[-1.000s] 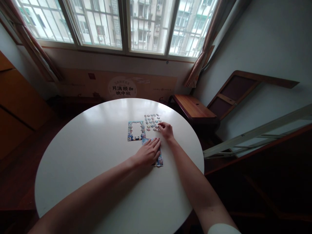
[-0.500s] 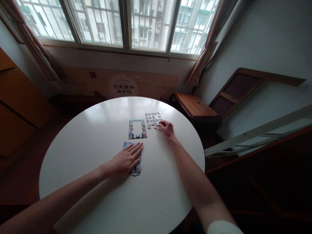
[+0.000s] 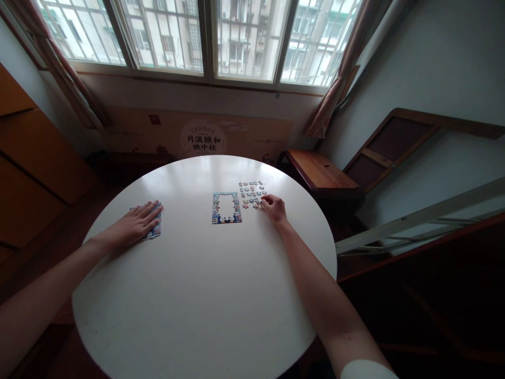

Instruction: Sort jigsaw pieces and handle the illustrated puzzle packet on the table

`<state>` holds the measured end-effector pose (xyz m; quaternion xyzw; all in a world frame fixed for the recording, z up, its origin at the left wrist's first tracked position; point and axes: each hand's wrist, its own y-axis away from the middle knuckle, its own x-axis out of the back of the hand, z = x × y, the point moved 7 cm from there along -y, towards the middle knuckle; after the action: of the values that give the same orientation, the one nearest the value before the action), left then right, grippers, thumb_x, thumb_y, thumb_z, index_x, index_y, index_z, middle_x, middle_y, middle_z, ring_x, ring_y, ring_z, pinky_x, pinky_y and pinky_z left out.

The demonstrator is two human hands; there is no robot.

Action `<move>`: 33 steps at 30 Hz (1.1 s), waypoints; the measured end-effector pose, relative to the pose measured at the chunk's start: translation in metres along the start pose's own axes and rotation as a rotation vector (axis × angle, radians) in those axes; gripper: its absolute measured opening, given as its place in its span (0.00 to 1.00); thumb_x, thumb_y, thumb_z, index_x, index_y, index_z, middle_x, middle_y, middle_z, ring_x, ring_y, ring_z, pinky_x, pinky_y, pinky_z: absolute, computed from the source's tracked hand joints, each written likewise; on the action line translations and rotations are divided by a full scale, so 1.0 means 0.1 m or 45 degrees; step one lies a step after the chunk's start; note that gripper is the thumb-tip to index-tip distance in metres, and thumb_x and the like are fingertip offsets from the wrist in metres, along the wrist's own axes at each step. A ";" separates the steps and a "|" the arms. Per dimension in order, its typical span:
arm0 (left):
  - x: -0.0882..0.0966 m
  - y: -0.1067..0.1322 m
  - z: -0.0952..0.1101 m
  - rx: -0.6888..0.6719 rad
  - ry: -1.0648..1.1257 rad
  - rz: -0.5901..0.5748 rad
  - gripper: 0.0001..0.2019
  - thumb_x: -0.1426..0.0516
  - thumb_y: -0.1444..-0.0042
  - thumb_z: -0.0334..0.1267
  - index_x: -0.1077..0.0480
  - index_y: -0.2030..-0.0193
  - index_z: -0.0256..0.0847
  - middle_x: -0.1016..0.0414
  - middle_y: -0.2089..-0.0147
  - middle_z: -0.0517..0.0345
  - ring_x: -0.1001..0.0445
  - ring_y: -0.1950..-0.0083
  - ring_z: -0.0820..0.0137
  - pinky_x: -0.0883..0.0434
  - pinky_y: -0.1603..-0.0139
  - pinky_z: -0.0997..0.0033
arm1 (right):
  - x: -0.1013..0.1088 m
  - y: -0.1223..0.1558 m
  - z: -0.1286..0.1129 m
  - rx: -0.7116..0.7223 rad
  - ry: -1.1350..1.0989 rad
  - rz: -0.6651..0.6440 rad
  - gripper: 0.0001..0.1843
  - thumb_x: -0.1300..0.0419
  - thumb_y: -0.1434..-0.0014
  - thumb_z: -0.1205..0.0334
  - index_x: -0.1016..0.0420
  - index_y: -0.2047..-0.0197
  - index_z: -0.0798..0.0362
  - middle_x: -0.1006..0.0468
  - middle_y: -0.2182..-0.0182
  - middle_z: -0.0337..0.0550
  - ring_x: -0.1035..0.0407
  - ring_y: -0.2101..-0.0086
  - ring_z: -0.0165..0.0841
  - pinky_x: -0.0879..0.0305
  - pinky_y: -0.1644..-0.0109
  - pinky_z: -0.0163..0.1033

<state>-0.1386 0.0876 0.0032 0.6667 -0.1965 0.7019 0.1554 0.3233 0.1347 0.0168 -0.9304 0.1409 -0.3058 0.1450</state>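
On the round white table (image 3: 197, 295), the left hand (image 3: 136, 226) lies flat with straight fingers on a blue printed packet (image 3: 154, 230) near the left edge, while the right hand (image 3: 274, 208) pinches with curled fingers at small loose jigsaw pieces (image 3: 250, 190) beside the rectangular puzzle frame (image 3: 226, 207).

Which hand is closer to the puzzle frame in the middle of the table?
Right. The right hand rests just right of the puzzle frame, at the loose pieces. The left hand lies flat on a packet far left.

Tabletop (image 3: 205, 284) glossy white. Puzzle frame (image 3: 226, 207) near far edge: multicolour blue-toned border, white centre. Loose pieces (image 3: 251, 191) just beside it: mixed pink, blue, yellow speckle. Packet (image 3: 154, 230) at left edge: blue print, details too small. Sleeve cuff (image 3: 365, 370) white.
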 end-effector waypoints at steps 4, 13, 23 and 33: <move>-0.03 -0.04 -0.21 0.173 0.064 -0.008 0.30 0.59 0.38 0.51 0.41 0.36 0.32 0.44 0.32 0.40 0.47 0.32 0.56 0.46 0.35 0.55 | 0.00 0.00 0.00 -0.004 0.004 0.003 0.12 0.44 0.50 0.61 0.21 0.66 0.54 0.20 0.69 0.44 0.30 0.71 0.33 0.33 0.62 0.38; -0.06 0.02 0.65 0.049 0.102 -0.046 0.40 0.61 0.39 0.60 0.61 0.28 0.31 0.56 0.28 0.41 0.53 0.29 0.55 0.50 0.32 0.55 | -0.01 0.00 0.01 -0.006 -0.001 -0.011 0.11 0.43 0.50 0.61 0.21 0.66 0.54 0.20 0.69 0.43 0.30 0.71 0.33 0.33 0.63 0.38; 0.05 0.02 1.64 -0.109 0.247 0.128 0.41 0.53 0.40 0.58 0.64 0.28 0.38 0.53 0.31 0.41 0.48 0.32 0.54 0.46 0.33 0.57 | -0.01 -0.01 0.03 -0.011 0.011 -0.004 0.11 0.43 0.50 0.62 0.21 0.66 0.53 0.20 0.69 0.43 0.30 0.72 0.32 0.33 0.63 0.37; 0.25 0.20 1.70 -0.330 0.318 -0.069 0.41 0.44 0.47 0.59 0.53 0.30 0.48 0.51 0.30 0.45 0.48 0.32 0.48 0.40 0.36 0.47 | -0.03 -0.02 0.05 0.011 0.011 -0.008 0.11 0.44 0.50 0.61 0.21 0.66 0.53 0.19 0.69 0.42 0.30 0.72 0.32 0.33 0.64 0.37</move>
<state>-0.0011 -0.0134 0.0324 0.5539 -0.2462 0.7437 0.2821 0.3244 0.1387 0.0117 -0.9288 0.1372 -0.3110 0.1473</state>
